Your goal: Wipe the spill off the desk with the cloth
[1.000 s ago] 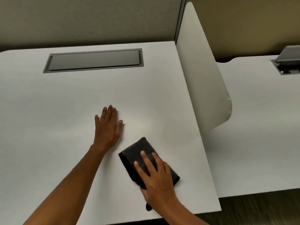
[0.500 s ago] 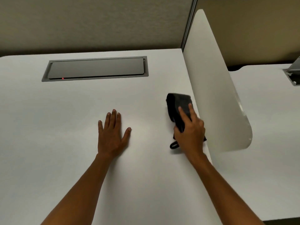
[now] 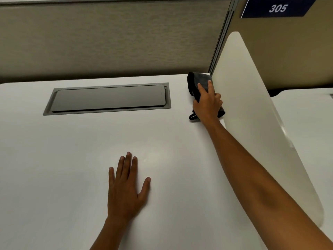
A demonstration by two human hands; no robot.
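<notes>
A folded dark grey cloth (image 3: 195,82) lies at the far right corner of the white desk (image 3: 63,150), against the white divider panel. My right hand (image 3: 208,103) presses down on the cloth with its fingers spread over it; a small loop of the cloth sticks out near the wrist. My left hand (image 3: 127,188) rests flat on the desk near the middle, palm down, fingers apart, holding nothing. No spill shows on the desk surface.
A grey recessed cable hatch (image 3: 108,98) is set into the desk's far side. The white divider panel (image 3: 252,114) runs along the desk's right edge. A beige partition wall (image 3: 108,42) stands behind, with a blue sign reading 305 (image 3: 277,8). A second desk (image 3: 310,123) lies to the right.
My right hand has slid the cloth away from me along the divider, from the desk's near right edge to its far right corner. My left hand has stayed flat in place.
</notes>
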